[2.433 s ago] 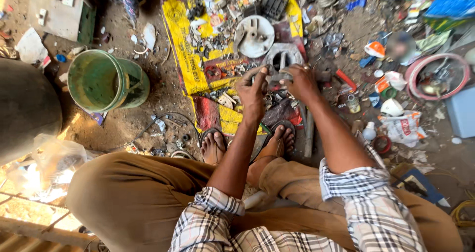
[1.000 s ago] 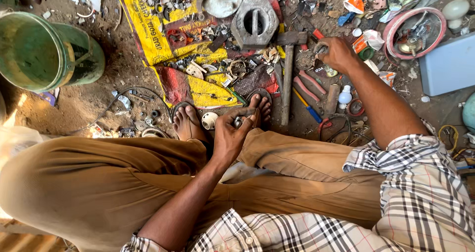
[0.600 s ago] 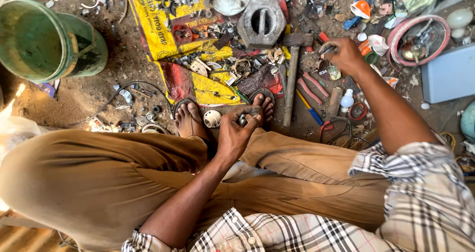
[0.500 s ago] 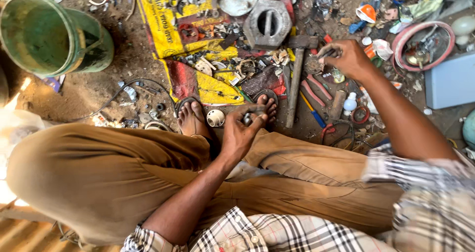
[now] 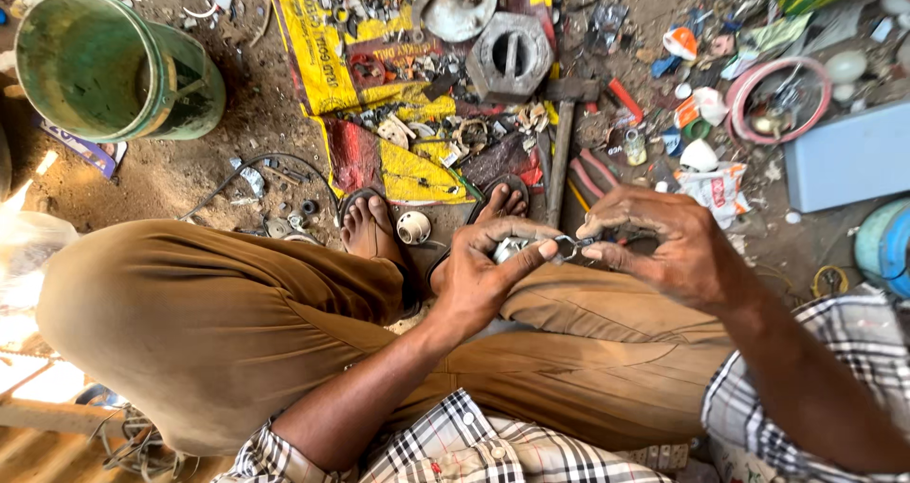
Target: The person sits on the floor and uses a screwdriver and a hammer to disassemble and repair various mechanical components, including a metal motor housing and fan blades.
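Observation:
I squat on a dirt floor in brown trousers and sandals. My left hand curls around a small grey metal part above my knees. My right hand pinches a small metal clip and holds it against that part. The two hands meet fingertip to fingertip. Just beyond them lies a hammer with a wooden handle, and a small white round cap rests between my feet.
A yellow and red sheet covered in metal scrap lies ahead, with a grey hexagonal casting on it. A green bucket stands far left. A pink ring and a pale blue box sit at right among litter.
My right hand has come back from the scrap near the hammer, bringing a small metal piece to my left hand. The left hand stayed above my knees. The camera moved closer.

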